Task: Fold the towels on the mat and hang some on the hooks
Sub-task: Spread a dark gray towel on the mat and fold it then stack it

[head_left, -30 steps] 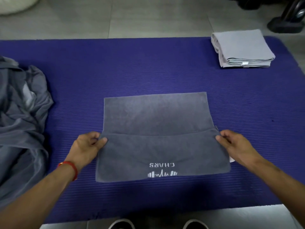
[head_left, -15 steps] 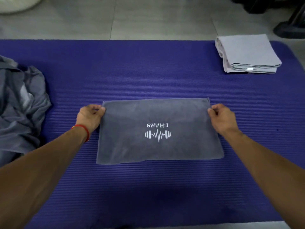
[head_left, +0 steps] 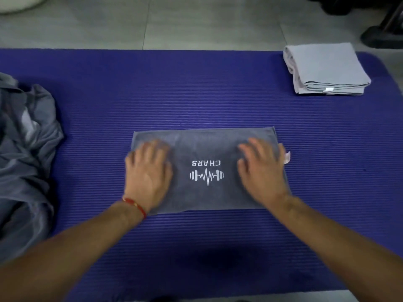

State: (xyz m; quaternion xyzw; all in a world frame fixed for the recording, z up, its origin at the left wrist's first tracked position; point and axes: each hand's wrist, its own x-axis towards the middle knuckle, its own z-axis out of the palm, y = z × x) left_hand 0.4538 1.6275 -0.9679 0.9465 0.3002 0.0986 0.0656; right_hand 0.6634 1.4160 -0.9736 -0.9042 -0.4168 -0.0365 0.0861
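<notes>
Left hand (head_left: 148, 171) and right hand (head_left: 261, 168) lay spread flat on dark towel (head_left: 207, 197); its long axis ran hand to hand, logo midway between.

Lighting: dim, even, indoor; source not visible. Corners darken toward the lower edge. Shadows: one soft dark patch on the purple mat (head_left: 218, 105) near the bottom centre; faint shade under the folded pale towel (head_left: 327, 66) at upper right. Glare: none; tiled floor (head_left: 196, 22) reads dull grey. Blur: left hand (head_left: 148, 168) and right hand (head_left: 261, 168) smeared at the fingers; printed logo (head_left: 206, 172) stays sharp. Distortion: wide-angle bowing of the mat's far edge; crumpled grey cloth (head_left: 24, 149) stretched at the left border.
</notes>
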